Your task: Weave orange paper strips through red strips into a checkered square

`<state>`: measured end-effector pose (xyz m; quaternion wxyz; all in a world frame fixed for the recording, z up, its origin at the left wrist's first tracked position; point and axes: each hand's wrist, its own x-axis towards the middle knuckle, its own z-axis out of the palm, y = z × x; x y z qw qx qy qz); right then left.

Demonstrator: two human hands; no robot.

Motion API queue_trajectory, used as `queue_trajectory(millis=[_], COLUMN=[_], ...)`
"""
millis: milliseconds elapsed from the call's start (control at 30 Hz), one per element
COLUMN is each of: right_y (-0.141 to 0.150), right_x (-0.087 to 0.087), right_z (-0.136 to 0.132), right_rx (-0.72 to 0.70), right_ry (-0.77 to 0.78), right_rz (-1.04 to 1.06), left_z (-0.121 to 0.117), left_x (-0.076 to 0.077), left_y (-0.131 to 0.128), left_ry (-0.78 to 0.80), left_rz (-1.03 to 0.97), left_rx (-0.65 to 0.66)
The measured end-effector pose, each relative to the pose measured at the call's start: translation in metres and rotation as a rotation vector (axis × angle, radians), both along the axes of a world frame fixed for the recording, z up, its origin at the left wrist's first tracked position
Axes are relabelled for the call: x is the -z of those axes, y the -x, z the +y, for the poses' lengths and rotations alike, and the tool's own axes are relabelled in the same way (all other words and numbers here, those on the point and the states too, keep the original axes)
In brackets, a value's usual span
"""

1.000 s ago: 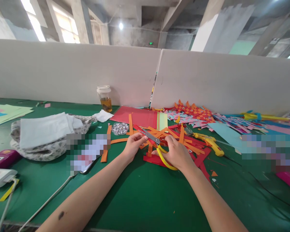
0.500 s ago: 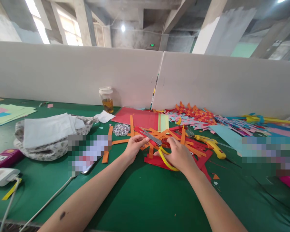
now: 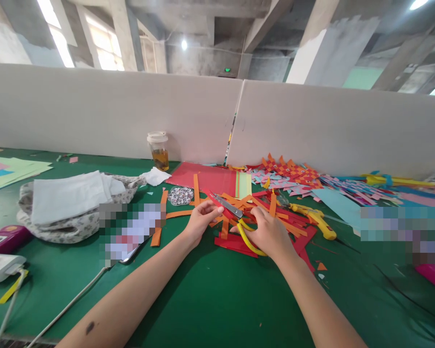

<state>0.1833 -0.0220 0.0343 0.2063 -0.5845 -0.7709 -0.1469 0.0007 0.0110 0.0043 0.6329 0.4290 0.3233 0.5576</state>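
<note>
Here: green table (image 3: 210, 299), pale partition (image 3: 112, 111), concrete pillars (image 3: 324, 53) beyond; right grip (image 3: 270, 229) around scissors (image 3: 233, 208), left grip (image 3: 202, 220) pinching red strip (image 3: 230, 218).

Readable text: none.
Green sign (image 3: 227, 70): lit, above and right of the lidded cup (image 3: 158, 153), beyond the partition (image 3: 94, 111); its marking is too small to read.
Phone screen (image 3: 135, 233): nearer than the cup, slightly left; pixelated.
Magenta power strip (image 3: 7, 240): far left of the cup, nearer; orange mark, illegible.
</note>
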Motion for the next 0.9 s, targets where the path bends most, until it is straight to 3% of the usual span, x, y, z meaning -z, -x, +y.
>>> queue_trajectory(millis=[467, 900], right_y=[-0.0046, -0.0009], right_x=[0.0013, 0.0004], right_z=[0.0025, -0.0006], right_rx=[0.028, 0.012], right_ry=[-0.055, 0.111], right_rz=[-0.002, 0.080], left_z=[0.0007, 0.0017], left_x=[-0.0025, -0.0048], left_y=[0.0058, 0.0061], left_ry=[-0.025, -0.036], left_rz=[-0.030, -0.034], left_rx=[-0.056, -0.102])
